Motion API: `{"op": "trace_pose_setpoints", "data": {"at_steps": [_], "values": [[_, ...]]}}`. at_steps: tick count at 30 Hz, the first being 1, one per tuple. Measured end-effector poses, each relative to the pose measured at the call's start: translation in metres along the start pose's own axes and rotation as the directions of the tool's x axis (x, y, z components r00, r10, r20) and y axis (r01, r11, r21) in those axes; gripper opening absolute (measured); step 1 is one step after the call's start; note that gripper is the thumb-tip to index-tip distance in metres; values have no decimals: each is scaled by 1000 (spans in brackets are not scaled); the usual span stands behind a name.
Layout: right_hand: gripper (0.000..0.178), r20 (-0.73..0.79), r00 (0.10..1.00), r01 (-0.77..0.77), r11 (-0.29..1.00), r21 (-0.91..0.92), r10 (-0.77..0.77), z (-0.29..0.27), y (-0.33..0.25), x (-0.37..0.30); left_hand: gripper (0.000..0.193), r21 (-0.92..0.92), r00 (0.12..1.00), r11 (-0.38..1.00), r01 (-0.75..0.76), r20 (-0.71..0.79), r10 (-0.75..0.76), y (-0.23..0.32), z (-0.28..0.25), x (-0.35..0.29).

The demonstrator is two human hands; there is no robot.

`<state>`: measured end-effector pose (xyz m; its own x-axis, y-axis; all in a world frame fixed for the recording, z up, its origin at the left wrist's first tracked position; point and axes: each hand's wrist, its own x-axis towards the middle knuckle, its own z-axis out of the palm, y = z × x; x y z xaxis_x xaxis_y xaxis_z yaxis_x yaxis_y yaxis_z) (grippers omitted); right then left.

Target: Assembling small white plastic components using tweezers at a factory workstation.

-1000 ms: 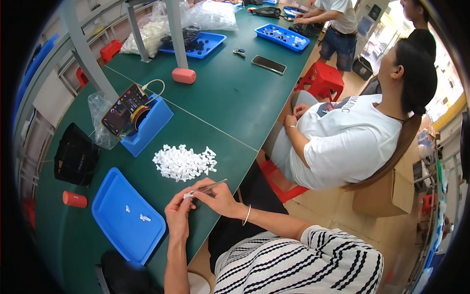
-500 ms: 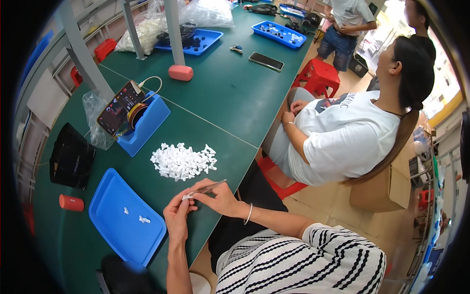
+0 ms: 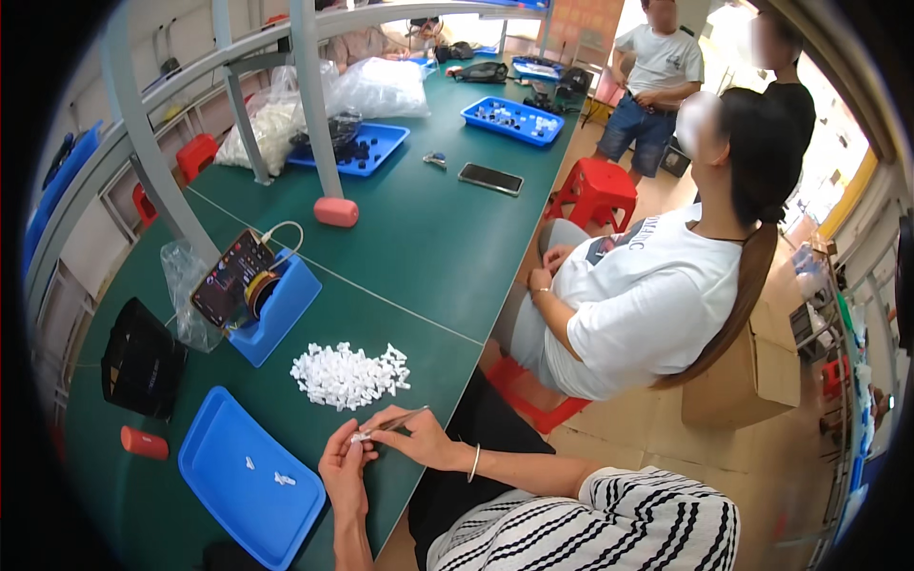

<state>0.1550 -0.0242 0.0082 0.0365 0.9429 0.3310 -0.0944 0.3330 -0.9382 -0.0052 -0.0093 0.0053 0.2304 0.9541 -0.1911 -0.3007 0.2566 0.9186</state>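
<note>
Close to the table's near edge, my left hand [image 3: 347, 466] pinches a small white plastic piece [image 3: 359, 437] between thumb and fingers. My right hand [image 3: 420, 440] grips metal tweezers [image 3: 411, 417], their tips down at that piece. Just beyond my hands lies a heap of similar white plastic pieces [image 3: 348, 375] on the green table. To the left of my left hand is a shallow blue tray [image 3: 221, 494] with a few white pieces [image 3: 284, 479] in it.
A phone [image 3: 233, 278] leans on a blue holder [image 3: 277, 314]. Nearby are a black container [image 3: 143, 366] and two red cylinders [image 3: 335, 212] [image 3: 144, 442]. Farther off lie another phone [image 3: 490, 179] and blue trays [image 3: 514, 121]. A person in white [image 3: 647, 285] sits at my right.
My view has tilted upward, so the table and its things sit lower in the picture. Both hands stay together at the white piece, with little visible change in grip.
</note>
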Motion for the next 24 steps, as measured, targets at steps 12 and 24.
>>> {"op": "trace_pose_setpoints", "data": {"at_steps": [12, 24], "values": [[14, -6, 999, -53, 998, 17, 53, 6, 5, -4, 17, 50, 984, 997, -58, -168, 65, -5, 1, -15], [16, -84, 995, -43, 990, 134, 55, -3, 16, 4, 21, -52, 988, 999, -7, -155, -2, -1, 0, 3]]}}
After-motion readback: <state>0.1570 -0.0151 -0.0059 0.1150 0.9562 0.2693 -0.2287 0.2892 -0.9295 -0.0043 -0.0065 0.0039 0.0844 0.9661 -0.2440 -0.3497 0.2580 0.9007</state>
